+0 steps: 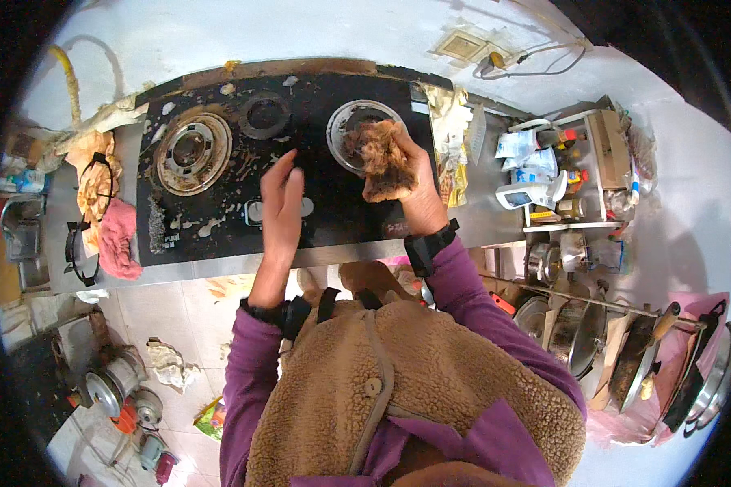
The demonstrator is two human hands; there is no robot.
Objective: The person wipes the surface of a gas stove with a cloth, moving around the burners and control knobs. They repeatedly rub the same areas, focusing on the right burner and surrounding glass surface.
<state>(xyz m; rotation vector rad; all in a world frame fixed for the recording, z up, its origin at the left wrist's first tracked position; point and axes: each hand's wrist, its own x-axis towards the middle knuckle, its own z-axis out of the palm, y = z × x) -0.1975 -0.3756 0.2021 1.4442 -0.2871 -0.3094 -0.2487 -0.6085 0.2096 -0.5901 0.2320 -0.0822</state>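
A black glass gas cooktop (317,176) with pale spots and brown grime lies before me. In my right hand (419,182) is a dirty brown cloth (384,158), bunched up over the near side of the right burner (339,131). My left hand (283,201) hovers near the control knobs (306,207), empty, fingers pointing away from me. The left burner (176,161) has a stained metal ring. Between the burners, farther back, is a small dark round burner (265,115). A grey scouring pad (156,225) appears to lie at the cooktop's near left corner.
Left of the cooktop lie a pink cloth (119,240), crumpled brown paper (94,182) and black pan supports (73,249). Crumpled foil-like sheeting (451,140) runs along the right side. Farther right are a rack of bottles and packets (597,164) and hanging pan lids (575,335).
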